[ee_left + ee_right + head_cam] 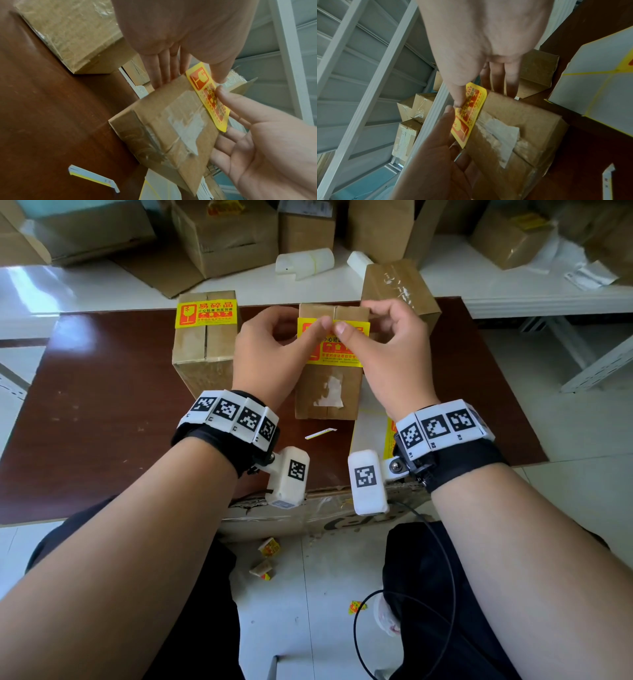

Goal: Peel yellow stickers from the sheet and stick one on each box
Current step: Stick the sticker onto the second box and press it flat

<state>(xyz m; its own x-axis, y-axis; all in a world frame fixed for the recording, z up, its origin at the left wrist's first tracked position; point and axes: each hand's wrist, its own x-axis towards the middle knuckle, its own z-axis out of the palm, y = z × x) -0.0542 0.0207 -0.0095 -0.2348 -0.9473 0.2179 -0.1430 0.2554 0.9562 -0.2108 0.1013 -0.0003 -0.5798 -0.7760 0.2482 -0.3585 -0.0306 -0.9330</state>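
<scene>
At the middle box's (327,395) far end, the left hand (267,350) and right hand (394,354) each pinched the yellow sticker (337,350) between thumb and curled fingers, thumb tips nearly touching.

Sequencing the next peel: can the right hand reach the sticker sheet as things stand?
Likely yes, once freed. The right hand pinches the yellow sticker at the middle box with the left hand. The sheet lies flat on the table just beside that box, nothing between.

Yellow sticker (208,97) at box (163,128) edge — left hand (180,33), right hand (265,142) on it.
</scene>
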